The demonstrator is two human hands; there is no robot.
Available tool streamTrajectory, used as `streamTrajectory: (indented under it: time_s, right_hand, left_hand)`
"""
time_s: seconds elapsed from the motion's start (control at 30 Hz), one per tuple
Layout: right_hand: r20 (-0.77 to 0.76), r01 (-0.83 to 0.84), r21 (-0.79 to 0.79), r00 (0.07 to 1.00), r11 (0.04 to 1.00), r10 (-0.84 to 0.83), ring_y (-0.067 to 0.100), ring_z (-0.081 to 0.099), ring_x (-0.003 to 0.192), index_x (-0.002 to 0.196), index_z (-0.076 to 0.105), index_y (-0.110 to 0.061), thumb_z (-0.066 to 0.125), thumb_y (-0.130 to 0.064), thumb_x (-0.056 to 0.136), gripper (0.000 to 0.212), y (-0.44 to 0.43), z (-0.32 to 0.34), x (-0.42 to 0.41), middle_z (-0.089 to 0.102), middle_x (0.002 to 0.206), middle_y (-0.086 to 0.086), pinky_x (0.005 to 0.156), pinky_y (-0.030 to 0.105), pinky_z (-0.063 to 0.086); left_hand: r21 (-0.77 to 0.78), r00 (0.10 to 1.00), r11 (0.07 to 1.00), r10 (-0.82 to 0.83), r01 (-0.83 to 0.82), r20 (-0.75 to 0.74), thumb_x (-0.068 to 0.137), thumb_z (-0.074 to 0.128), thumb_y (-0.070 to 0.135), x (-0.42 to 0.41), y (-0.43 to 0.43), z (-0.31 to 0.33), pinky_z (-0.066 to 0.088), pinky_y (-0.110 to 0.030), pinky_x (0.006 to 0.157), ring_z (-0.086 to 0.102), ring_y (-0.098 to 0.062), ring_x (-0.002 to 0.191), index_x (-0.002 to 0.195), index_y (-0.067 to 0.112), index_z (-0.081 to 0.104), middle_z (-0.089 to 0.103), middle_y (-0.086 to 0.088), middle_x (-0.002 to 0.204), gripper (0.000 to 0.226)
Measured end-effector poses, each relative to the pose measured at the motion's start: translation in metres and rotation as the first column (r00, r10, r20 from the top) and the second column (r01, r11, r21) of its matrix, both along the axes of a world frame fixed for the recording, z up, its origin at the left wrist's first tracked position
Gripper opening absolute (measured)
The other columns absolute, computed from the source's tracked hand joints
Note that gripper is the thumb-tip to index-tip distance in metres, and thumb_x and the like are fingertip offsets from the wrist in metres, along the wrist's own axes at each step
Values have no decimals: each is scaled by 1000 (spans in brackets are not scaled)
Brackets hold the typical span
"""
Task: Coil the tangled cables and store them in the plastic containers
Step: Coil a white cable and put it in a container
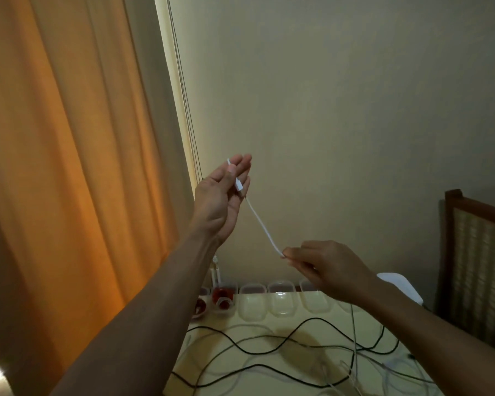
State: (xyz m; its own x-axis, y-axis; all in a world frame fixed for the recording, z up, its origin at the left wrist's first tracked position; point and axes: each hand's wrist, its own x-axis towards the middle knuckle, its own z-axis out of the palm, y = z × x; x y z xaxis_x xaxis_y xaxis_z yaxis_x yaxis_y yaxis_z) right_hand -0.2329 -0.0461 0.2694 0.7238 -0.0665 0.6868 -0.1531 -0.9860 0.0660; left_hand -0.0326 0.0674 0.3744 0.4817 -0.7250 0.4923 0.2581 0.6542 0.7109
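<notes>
Fingers (head view): On my left hand (pixel 220 201) the thumb pins the plug (pixel 238 185) of a white cable (pixel 259 222) against nearly straight fingers (pixel 242 164). My right hand (pixel 329 267) pinches the same cable further down between curled fingertips (pixel 290 252).
White cable: It runs taut from hand to hand, held up in front of the wall and above the table (pixel 217 358). Below my right hand a thin strand drops toward the table, and I take that for the rest of it.
Black cable (pixel 269 352): It lies loose in long waves across the table, uncoiled.
Pale cables (pixel 340 370): Several lie in a muddle at the near right, with the black one crossing them.
Containers (pixel 280 295): A row of clear ones stands along the far edge. The leftmost hold something red, and I see no cable in any.
Done: I judge very little. One end is found and drawn straight, with no loop wound yet.
Left: Coil this cable and put it in a container, then do the same with the black and pale ones.
</notes>
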Motion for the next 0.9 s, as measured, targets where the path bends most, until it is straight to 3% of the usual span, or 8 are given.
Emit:
streamTrajectory:
  time_s: [0.13,0.27,0.4,0.47,0.53,0.63,0.77,0.9]
  right_hand:
    - [118,-28,-26,993,999,31,10,50,59,107,70,-23,55,-37,101,21,14,8,-16,59,77,-9,48,32,47]
    - [206,-16,-73,978,997,31,10,44,58,104,74,-16,58,-31,99,22,7,34,-31,55,79,-5,50,28,43]
    - [256,29,-64,967,998,-11,12,48,59,100,78,-15,69,-28,95,17,-18,84,-30,56,77,-4,53,30,46]
    - [279,35,-26,960,999,-26,13,52,60,94,80,-15,78,-28,88,15,-30,111,-22,59,75,-4,59,28,47]
    - [301,42,71,952,997,-61,11,56,64,89,81,-17,83,-32,82,16,-39,133,-12,64,75,-5,64,17,43]
    - [296,71,297,941,952,-162,5,61,69,86,81,-21,83,-37,79,18,-50,142,1,70,77,-7,63,8,41]
    - [254,13,602,945,799,-207,4,50,51,81,80,-20,79,-38,85,18,-65,117,2,63,59,-8,54,24,43]
    - [81,18,786,988,618,-132,13,49,55,89,78,-16,66,-26,96,17,-74,56,-21,59,64,1,52,29,44]
  left_hand:
    - [130,903,957,193,-260,383,105,51,7,7,8,-14,45,-37,114,64,-11,125,135,3,61,72,-4,128,32]
    - [123,508,863,168,-489,845,104,56,17,17,12,-34,49,-35,111,61,1,124,128,16,70,71,9,128,28]
    - [156,291,827,9,-541,957,104,56,26,13,8,-36,55,-47,101,69,-20,111,118,26,75,76,2,115,23]
    - [171,242,825,-43,-538,969,105,54,25,7,5,-29,54,-44,102,70,-12,106,116,22,75,77,9,106,24]
    - [214,254,838,-94,-501,963,107,51,23,0,0,-22,53,-42,101,70,-6,99,114,19,75,78,11,94,25]
    - [299,351,868,-157,-396,923,108,45,17,-7,-4,-15,54,-31,85,69,-17,82,106,11,72,70,-5,80,27]
    - [335,730,937,-158,-102,665,109,39,10,-4,-3,-10,47,-39,83,54,-19,71,95,7,62,49,-6,73,27]
    - [268,888,963,-93,-35,451,109,34,7,8,-3,-12,53,-32,78,49,-17,64,86,10,55,42,-4,69,31]
